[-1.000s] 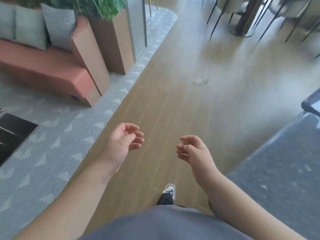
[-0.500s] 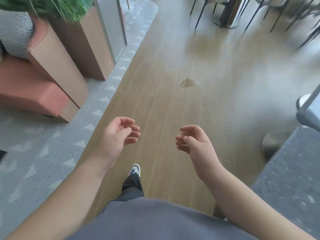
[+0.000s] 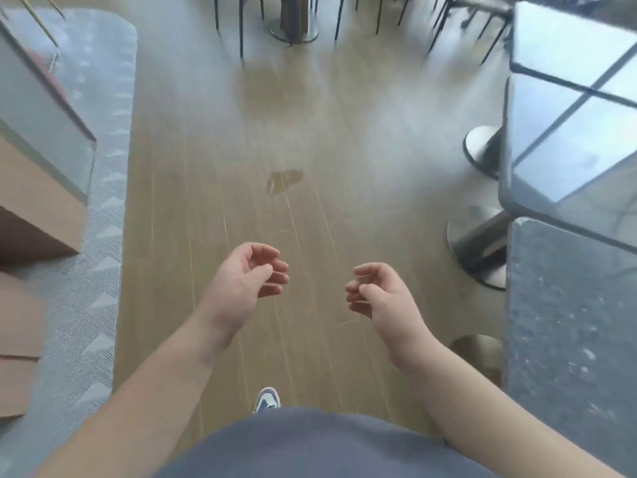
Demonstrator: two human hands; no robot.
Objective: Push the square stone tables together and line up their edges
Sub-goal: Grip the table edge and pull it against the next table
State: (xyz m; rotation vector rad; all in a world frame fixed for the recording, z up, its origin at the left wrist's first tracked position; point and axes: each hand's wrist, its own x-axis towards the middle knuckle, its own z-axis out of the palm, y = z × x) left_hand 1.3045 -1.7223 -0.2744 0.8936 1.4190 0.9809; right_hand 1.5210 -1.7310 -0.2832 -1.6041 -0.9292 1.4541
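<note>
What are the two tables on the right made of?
Near table: looks like dark speckled stone with a matte top, pale flecks showing. Far table: also dark, probably polished stone, since it mirrors window frames. Their round bases look like brushed metal.

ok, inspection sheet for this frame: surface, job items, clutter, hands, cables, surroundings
Surface: wood-plank floor, with a patterned grey carpet along its left side.
Job's things: two dark stone tables at the right, the near speckled table and the far glossy table; their corners do not look lined up. Round metal pedestal bases stand under them.
Clutter: a brownish mark on the floor, too blurred to identify.
Hands: left hand and right hand loosely curled, holding nothing, touching neither table.
Cables: nothing seen.
Surroundings: brown planter boxes at the left, chair legs at the top.
</note>
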